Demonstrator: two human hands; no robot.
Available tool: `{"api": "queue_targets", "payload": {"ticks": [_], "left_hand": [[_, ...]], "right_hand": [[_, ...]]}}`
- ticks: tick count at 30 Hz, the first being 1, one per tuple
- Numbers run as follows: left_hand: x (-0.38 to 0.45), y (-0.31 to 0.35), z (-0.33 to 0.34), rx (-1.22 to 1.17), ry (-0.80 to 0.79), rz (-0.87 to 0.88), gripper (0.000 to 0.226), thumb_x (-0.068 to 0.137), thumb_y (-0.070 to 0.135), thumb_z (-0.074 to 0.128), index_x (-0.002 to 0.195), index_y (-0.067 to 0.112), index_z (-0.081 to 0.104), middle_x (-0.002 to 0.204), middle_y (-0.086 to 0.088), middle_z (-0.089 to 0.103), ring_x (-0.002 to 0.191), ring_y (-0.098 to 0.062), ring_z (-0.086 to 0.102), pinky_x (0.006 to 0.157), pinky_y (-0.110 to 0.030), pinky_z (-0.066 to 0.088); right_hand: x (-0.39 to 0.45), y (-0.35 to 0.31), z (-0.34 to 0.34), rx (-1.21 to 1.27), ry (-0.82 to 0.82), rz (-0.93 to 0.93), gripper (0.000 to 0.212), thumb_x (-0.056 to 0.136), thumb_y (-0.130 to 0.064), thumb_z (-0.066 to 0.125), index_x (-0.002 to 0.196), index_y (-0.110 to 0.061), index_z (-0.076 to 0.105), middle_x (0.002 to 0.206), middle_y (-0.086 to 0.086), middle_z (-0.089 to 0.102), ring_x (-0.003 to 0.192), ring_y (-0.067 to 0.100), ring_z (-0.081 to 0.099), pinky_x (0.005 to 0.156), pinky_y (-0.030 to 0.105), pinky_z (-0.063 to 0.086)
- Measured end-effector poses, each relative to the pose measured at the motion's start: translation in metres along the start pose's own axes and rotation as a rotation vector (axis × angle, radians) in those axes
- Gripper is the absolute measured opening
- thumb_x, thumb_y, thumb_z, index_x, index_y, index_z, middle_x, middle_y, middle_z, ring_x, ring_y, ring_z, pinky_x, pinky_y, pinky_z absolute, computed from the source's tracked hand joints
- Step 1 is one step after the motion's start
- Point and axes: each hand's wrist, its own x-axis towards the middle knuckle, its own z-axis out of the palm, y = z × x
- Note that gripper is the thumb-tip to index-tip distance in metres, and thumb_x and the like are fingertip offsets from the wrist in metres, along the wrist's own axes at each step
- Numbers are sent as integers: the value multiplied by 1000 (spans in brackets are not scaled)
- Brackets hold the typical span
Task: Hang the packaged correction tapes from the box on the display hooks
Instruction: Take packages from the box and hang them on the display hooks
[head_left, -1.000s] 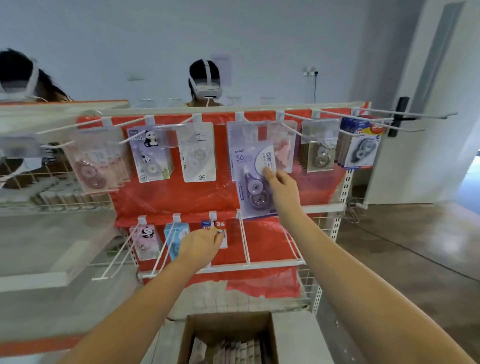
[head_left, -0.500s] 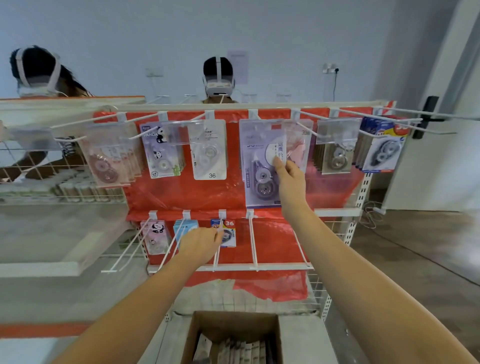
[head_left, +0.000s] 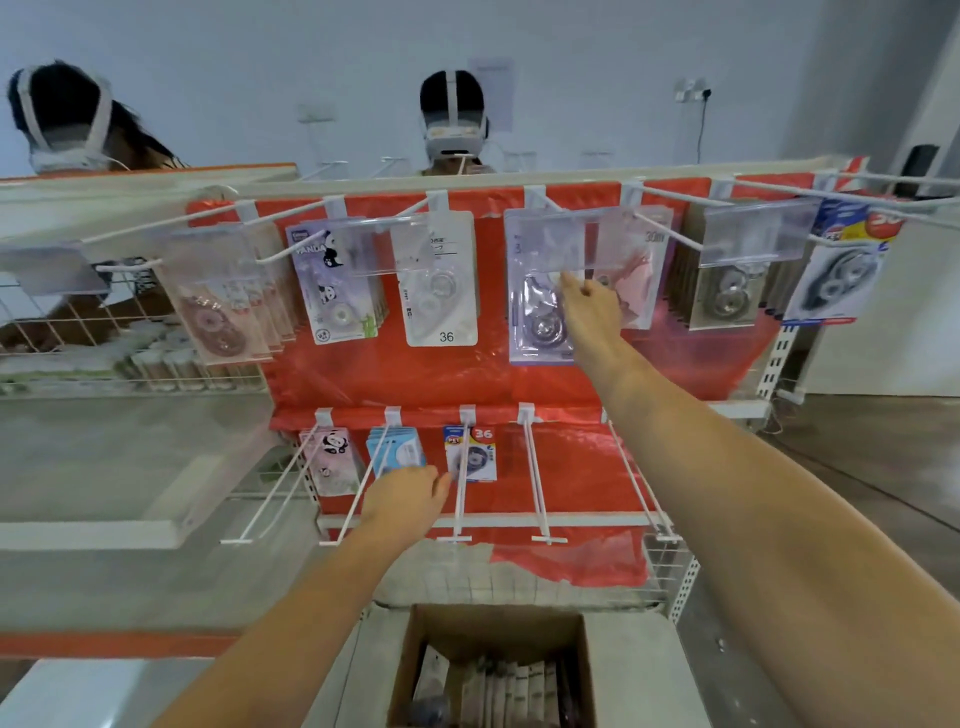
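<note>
The left hand (head_left: 405, 493) reaches to the lower hooks (head_left: 460, 488), fingers loosely extended, gripping nothing. The right hand (head_left: 589, 306) pinches a purple pack (head_left: 537, 322) that hangs on an upper hook (head_left: 558, 205). Below, the box (head_left: 498, 623) holds more packs (head_left: 509, 691).

The right hand (head_left: 589, 306) covers the right part of the purple correction tape pack (head_left: 540, 312); whether its fingers grip the pack or only touch it cannot be told. A clear label holder (head_left: 566, 244) veils the pack's top and its hook hole. The left hand (head_left: 405, 499) shows only its back; its fingertips are hidden. At lower centre the cardboard box (head_left: 498, 623) is cut off by the bottom edge, its packs dark and blurred. Small print on the hanging packs is illegible.
</note>
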Motion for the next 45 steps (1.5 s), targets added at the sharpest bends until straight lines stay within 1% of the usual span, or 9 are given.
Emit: {"api": "queue_targets", "payload": {"ticks": [5,9,12,18,23,27,34,39,45], "left_hand": [[2,-22,10,-65,-33,-33,41,102,37,27,101,13,60,103,-11,67,93,-26,63,76,-33,48],[7,-37,3,-58,-29,-39,41,101,35,28,101,12,61,103,-11,67,95,-28,62,77,-34,47],[9,-43,-3,-46,-6,-41,41,102,35,28,104,11,60,106,-12,66,99,-30,61,79,-33,46],[14,-49,4,-71,-9,-5,35,101,32,31,104,10,57,106,-13,66,98,-31,60,78,-36,47],[1,-43,38,-40,-112,83,33,100,26,33,113,11,59,114,-13,65,104,-32,60,83,-36,48],[-11,-34,70,23,-175,127,31,99,24,37,114,11,61,117,-10,63,108,-29,59,87,-38,47],[-27,-34,137,28,-288,138,30,99,29,37,105,15,63,106,-6,65,97,-24,61,85,-36,51],[-37,-40,190,49,-331,175,31,100,29,35,108,13,60,107,-7,63,97,-24,59,79,-34,48],[-48,-44,283,94,-462,113,31,100,32,34,111,15,57,112,-7,59,102,-22,56,83,-33,47]], "right_hand": [[23,2,19,-11,50,96,31,90,-32,52,103,-8,68,102,11,65,96,27,60,88,39,50],[16,0,26,-28,45,127,44,97,-37,46,117,-2,61,122,14,59,111,28,54,83,27,37],[-6,7,30,-52,27,168,58,101,-46,30,131,-1,50,133,19,52,122,34,49,97,34,37],[-54,61,68,-74,-67,298,75,88,-63,17,116,-5,56,118,22,62,110,40,58,97,51,44],[-136,83,75,-275,-259,297,43,103,-30,30,119,3,54,122,23,58,115,38,53,92,35,41],[-184,126,80,-330,-250,357,37,103,-26,31,117,3,50,118,23,59,111,38,55,87,36,41],[-230,204,71,-505,-425,489,20,101,-21,37,102,-10,54,85,1,53,79,15,54,73,27,41],[-229,277,61,-778,-637,522,31,101,-21,35,120,-1,50,114,18,60,101,33,59,75,34,45],[-238,375,53,-964,-804,554,31,98,-22,39,121,-4,51,119,15,57,108,34,55,86,39,46]]}}
